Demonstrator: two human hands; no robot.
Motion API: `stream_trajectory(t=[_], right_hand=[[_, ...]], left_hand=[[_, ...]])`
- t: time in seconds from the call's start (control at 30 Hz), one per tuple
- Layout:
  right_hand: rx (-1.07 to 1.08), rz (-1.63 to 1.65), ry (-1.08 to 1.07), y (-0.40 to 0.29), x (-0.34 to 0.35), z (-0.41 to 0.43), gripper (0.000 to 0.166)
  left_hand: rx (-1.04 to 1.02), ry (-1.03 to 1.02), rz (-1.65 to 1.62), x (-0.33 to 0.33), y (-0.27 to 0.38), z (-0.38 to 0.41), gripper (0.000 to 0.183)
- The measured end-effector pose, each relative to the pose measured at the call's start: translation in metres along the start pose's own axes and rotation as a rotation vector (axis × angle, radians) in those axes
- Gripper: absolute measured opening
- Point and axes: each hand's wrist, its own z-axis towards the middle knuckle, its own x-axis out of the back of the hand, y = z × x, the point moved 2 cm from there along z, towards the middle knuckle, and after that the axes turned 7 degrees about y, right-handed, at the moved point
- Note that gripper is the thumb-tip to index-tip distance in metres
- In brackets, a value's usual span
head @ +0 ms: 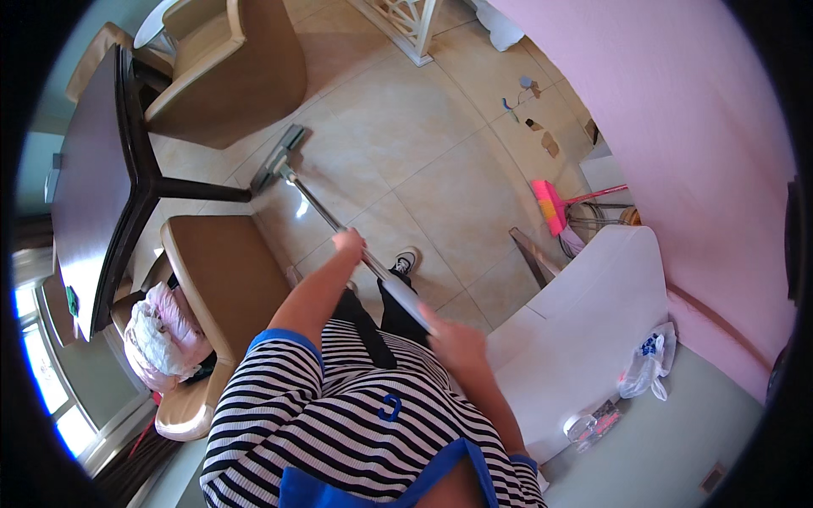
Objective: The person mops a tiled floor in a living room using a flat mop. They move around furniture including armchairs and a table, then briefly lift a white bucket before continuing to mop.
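Observation:
A flat mop with a metal pole (321, 208) slants across the view in front of me. Lower on the pole, my left hand (350, 244) is wrapped around it. Near its upper end my right hand (454, 340), a little blurred, grips the light-coloured handle (406, 298). The grey mop head (278, 160) rests on the tiled floor (387, 136), close beside the leg (206, 189) of the dark table. One of my sneakers (406, 259) shows just right of the pole.
Tan armchairs (254, 76) surround the dark wooden table (95, 171) on the left; one holds plastic bags (165, 336). To the right are a pink broom (551, 206), scattered debris (549, 145) and a pink wall (686, 114). A clear container (591, 427) stands on the counter (673, 438).

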Motion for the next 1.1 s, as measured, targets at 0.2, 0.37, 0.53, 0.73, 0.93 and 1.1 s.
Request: stream_trajectory(t=[0.2,0.37,0.53,0.73,0.93,1.1], right_hand=[[-0.130,-0.120,0.102,0.119,0.092,-0.097,0.052],[-0.273,-0.059,0.317,0.143,0.163,-0.127,0.049],[-0.063,-0.080,0.331,0.116,0.180,-0.083,0.049],[0.295,-0.137,0.349,0.059,0.136,0.025,0.038],[0.349,-0.097,0.273,0.063,0.140,0.100,0.041],[0.337,-0.241,0.138,0.093,0.135,0.099,0.046]], left_hand=[[0.211,-0.192,0.037,-0.103,-0.092,-0.133,0.016],[0.517,-0.257,-0.220,-0.129,-0.082,-0.237,0.013],[0.307,-0.354,-0.252,-0.108,-0.050,-0.194,0.016],[0.301,-0.204,-0.667,-0.041,0.006,-0.079,0.017],[0.333,-0.203,-0.702,-0.049,0.049,-0.051,0.020],[0.326,-0.006,-0.725,-0.080,0.029,-0.025,0.016]])
